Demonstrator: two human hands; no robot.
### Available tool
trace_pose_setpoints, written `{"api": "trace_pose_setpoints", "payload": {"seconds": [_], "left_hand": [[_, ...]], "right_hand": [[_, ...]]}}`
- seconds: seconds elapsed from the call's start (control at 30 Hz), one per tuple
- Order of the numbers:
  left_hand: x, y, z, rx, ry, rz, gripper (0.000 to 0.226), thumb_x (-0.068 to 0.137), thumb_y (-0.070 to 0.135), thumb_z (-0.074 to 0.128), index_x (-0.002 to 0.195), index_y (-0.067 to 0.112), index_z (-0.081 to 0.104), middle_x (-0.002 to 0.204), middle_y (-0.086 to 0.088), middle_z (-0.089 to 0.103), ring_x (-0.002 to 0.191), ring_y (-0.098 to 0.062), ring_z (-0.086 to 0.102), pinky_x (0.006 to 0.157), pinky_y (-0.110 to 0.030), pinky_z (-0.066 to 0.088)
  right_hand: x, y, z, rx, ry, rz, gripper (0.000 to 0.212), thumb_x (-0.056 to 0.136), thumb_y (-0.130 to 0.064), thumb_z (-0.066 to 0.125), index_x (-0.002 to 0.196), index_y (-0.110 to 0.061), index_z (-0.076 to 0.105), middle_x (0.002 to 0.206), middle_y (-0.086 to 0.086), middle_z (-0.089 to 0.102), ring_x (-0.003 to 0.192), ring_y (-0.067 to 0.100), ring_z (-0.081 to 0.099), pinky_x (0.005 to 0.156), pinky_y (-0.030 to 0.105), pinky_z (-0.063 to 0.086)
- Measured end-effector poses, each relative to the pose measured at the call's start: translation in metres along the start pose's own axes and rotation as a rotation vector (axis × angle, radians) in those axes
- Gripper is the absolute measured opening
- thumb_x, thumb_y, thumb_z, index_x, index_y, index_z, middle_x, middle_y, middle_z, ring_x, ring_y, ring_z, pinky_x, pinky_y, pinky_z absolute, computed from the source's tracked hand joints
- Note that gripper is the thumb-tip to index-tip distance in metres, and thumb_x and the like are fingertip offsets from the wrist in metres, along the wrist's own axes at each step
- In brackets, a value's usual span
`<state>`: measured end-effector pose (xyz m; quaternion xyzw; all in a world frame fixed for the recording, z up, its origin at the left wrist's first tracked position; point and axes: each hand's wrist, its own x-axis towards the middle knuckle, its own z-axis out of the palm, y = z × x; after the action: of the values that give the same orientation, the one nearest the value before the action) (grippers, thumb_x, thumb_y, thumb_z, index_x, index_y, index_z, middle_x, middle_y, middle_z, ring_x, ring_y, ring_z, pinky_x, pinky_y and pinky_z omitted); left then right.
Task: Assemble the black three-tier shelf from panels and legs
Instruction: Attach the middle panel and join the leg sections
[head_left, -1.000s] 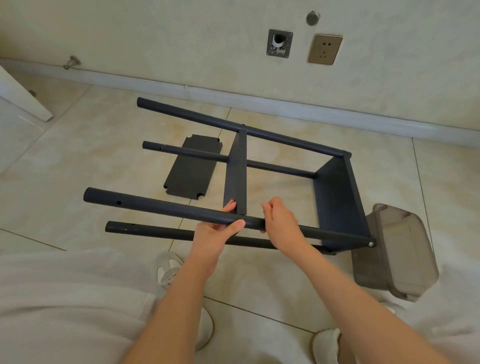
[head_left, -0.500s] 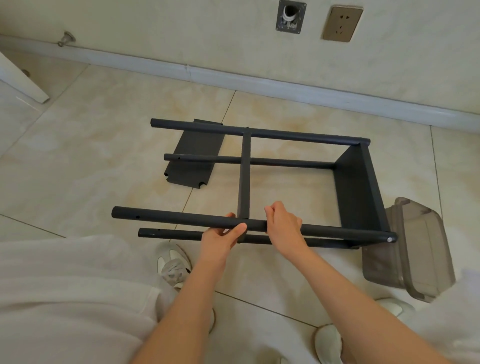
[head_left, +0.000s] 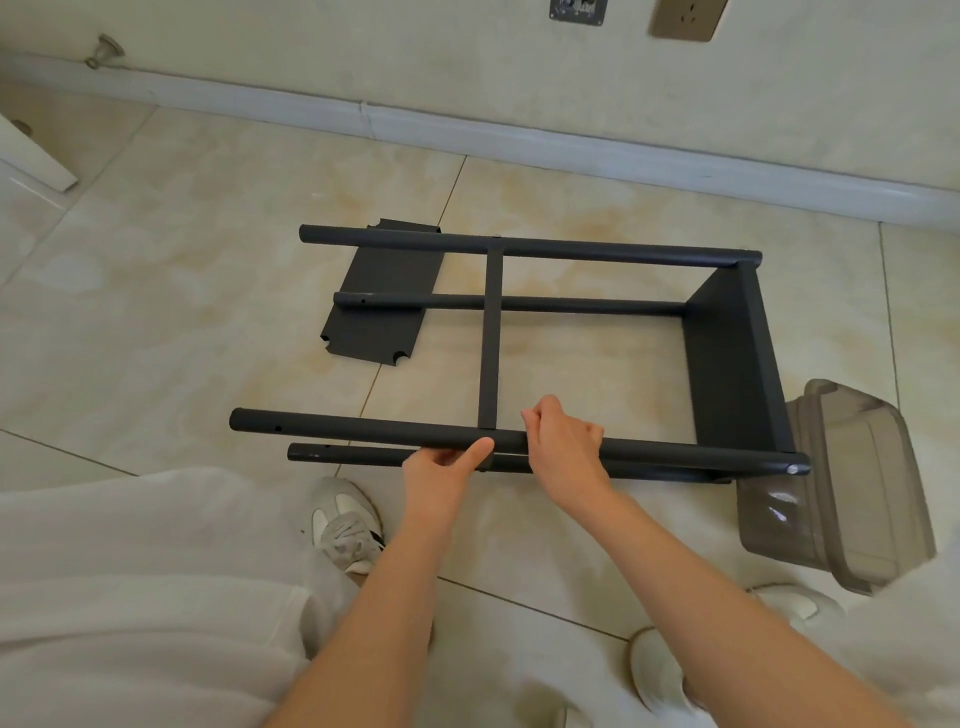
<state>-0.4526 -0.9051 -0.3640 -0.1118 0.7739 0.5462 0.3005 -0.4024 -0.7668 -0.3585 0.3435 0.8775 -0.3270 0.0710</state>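
Now that shelf frame (head_left: 491, 332) has been swung level from earlier tilt, near leg (head_left: 363, 428) gripped by left hand (head_left: 447, 467) and right hand (head_left: 566, 447), fingers curled round. Third panel (head_left: 384, 306) left loose on floor (head_left: 156, 312), judged next to be fitted.

Left hand (head_left: 447, 470): under the near leg (head_left: 363, 430), thumb laid across its front, fingers hidden beneath; grips it.
Right hand (head_left: 566, 447): just beside the left, knuckles up, fingers curled over the same leg from above.
Forearms: both bare, extended, converging from the lower edge of view.
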Motion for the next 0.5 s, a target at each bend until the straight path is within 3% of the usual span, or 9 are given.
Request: {"api": "trace_pose_setpoints", "payload": {"seconds": [0.07, 0.17, 0.23, 0.33, 0.4, 0.5], "left_hand": [[0.0, -0.002, -0.004, 0.173, 0.027, 0.03, 0.019, 0.081, 0.04, 0.081, 0.073, 0.034, 0.066, 0.061, 0.022, 0.066, 0.074, 0.004, 0.062, 0.066, -0.011, 0.041], [-0.003, -0.003, -0.008, 0.362, 0.049, 0.082, 0.024, 0.079, 0.052, 0.077, 0.068, 0.04, 0.059, 0.071, 0.023, 0.064, 0.073, 0.007, 0.058, 0.061, -0.012, 0.034], [-0.004, -0.002, -0.009, 0.489, 0.068, 0.09, 0.031, 0.079, 0.062, 0.071, 0.069, 0.034, 0.062, 0.075, 0.016, 0.068, 0.072, 0.0, 0.061, 0.06, -0.018, 0.039], [-0.006, 0.008, -0.012, 0.917, 0.169, 0.174, 0.056, 0.078, 0.077, 0.059, 0.064, 0.023, 0.063, 0.058, 0.008, 0.06, 0.054, -0.01, 0.058, 0.05, -0.023, 0.041], [-0.007, 0.016, -0.014, 1.187, 0.23, 0.334, 0.056, 0.08, 0.078, 0.056, 0.071, 0.023, 0.055, 0.062, 0.011, 0.051, 0.054, -0.009, 0.049, 0.048, -0.024, 0.033], [0.0, 0.025, -0.018, 1.403, 0.207, 0.623, 0.054, 0.082, 0.072, 0.06, 0.099, 0.022, 0.05, 0.092, 0.007, 0.043, 0.078, -0.013, 0.045, 0.062, -0.027, 0.036]], "right_hand": [[-0.004, 0.001, 0.003, -0.022, -0.015, -0.019, 0.024, 0.108, -0.034, 0.022, 0.095, -0.02, 0.037, 0.068, -0.004, 0.054, 0.066, 0.018, 0.047, 0.087, 0.035, 0.026], [-0.008, 0.001, 0.007, -0.04, -0.015, -0.042, 0.022, 0.108, -0.033, 0.023, 0.095, -0.02, 0.036, 0.069, -0.004, 0.054, 0.065, 0.018, 0.048, 0.09, 0.037, 0.028], [-0.008, 0.0, 0.006, -0.044, -0.012, -0.044, 0.023, 0.108, -0.034, 0.023, 0.096, -0.02, 0.036, 0.071, -0.002, 0.056, 0.069, 0.021, 0.05, 0.089, 0.037, 0.028], [-0.006, -0.001, 0.006, -0.072, -0.036, -0.033, 0.022, 0.108, -0.033, 0.022, 0.096, -0.02, 0.035, 0.069, -0.003, 0.054, 0.068, 0.02, 0.047, 0.085, 0.035, 0.026], [-0.005, -0.003, 0.007, -0.121, -0.06, -0.014, 0.022, 0.109, -0.032, 0.022, 0.095, -0.019, 0.035, 0.067, -0.004, 0.05, 0.063, 0.015, 0.041, 0.083, 0.034, 0.025], [0.003, -0.007, 0.008, -0.181, -0.144, 0.025, 0.016, 0.108, -0.024, 0.029, 0.095, -0.017, 0.035, 0.069, -0.004, 0.047, 0.066, 0.021, 0.044, 0.078, 0.036, 0.026]]}}
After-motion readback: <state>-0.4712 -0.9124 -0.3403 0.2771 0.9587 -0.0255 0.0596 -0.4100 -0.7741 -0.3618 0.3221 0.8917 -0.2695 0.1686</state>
